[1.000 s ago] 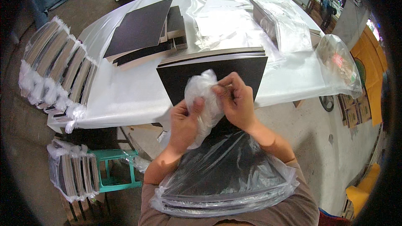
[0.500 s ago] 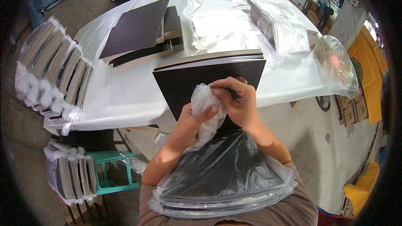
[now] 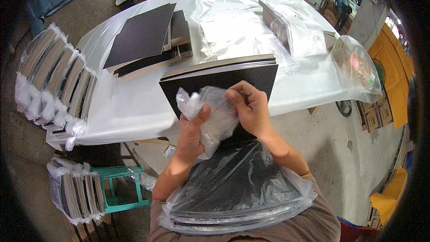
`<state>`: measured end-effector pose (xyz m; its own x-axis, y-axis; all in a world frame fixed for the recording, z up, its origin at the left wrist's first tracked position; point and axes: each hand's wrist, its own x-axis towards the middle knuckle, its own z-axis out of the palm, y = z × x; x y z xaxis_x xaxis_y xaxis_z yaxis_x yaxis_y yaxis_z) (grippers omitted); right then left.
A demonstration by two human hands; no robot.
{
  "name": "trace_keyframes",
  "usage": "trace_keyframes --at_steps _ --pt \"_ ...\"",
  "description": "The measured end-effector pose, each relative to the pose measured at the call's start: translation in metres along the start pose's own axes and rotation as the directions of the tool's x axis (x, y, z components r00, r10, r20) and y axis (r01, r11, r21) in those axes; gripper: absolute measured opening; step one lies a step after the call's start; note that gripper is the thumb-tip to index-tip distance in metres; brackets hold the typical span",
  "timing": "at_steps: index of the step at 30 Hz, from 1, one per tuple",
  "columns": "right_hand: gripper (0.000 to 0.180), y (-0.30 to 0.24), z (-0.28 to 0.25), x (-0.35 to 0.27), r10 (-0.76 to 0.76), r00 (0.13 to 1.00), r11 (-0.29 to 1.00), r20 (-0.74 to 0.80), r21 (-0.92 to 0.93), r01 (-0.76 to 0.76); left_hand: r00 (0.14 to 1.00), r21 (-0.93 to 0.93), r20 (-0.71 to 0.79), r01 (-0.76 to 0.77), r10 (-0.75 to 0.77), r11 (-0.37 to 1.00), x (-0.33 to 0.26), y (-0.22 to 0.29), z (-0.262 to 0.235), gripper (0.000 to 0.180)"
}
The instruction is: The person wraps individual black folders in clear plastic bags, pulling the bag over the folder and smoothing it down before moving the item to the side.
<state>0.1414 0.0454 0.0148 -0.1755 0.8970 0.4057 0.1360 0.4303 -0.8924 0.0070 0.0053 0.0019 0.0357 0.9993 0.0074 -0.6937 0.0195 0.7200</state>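
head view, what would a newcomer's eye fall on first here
Probably the crumpled clear plastic at the centre, held in the left hand while the right hand pinches its edge. Just behind it, black boards stand upright by the near edge of the white table. Plastic-wrapped stacks line the table's left end.

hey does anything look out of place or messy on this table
Slightly: the black boards on the table's left side lie fanned at different angles, edges misaligned, unlike the squarer stack behind the held plastic. I see no spill.
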Motion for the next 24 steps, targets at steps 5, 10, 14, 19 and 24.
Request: trace_keyframes --at_steps 5,10,14,19,24 --pt "0.013 0.003 -0.005 0.005 -0.278 0.96 0.948 -0.02 -0.165 0.271 0.998 -0.025 0.014 0.065 -0.065 0.998 0.003 -0.006 -0.008 0.032" --pt "0.008 -0.002 -0.005 0.001 -0.116 0.993 0.993 0.02 0.034 0.116 0.995 -0.047 -0.008 0.096 -0.096 0.994 0.003 -0.006 -0.002 0.019" --pt "0.008 -0.001 -0.009 0.001 -0.002 0.998 1.0 -0.061 0.012 0.003 0.994 -0.156 0.005 -0.104 0.106 0.982 0.001 -0.005 0.0 0.022" --pt "0.015 0.015 -0.038 0.004 0.108 0.972 0.943 -0.208 0.331 -0.034 0.929 0.107 -0.14 -0.329 0.342 0.938 -0.004 0.032 -0.036 0.025" --pt "0.013 0.009 -0.036 0.0 0.031 0.979 0.809 -0.203 0.58 0.095 0.979 0.294 -0.004 -0.196 0.206 0.936 -0.003 0.041 -0.028 0.055"
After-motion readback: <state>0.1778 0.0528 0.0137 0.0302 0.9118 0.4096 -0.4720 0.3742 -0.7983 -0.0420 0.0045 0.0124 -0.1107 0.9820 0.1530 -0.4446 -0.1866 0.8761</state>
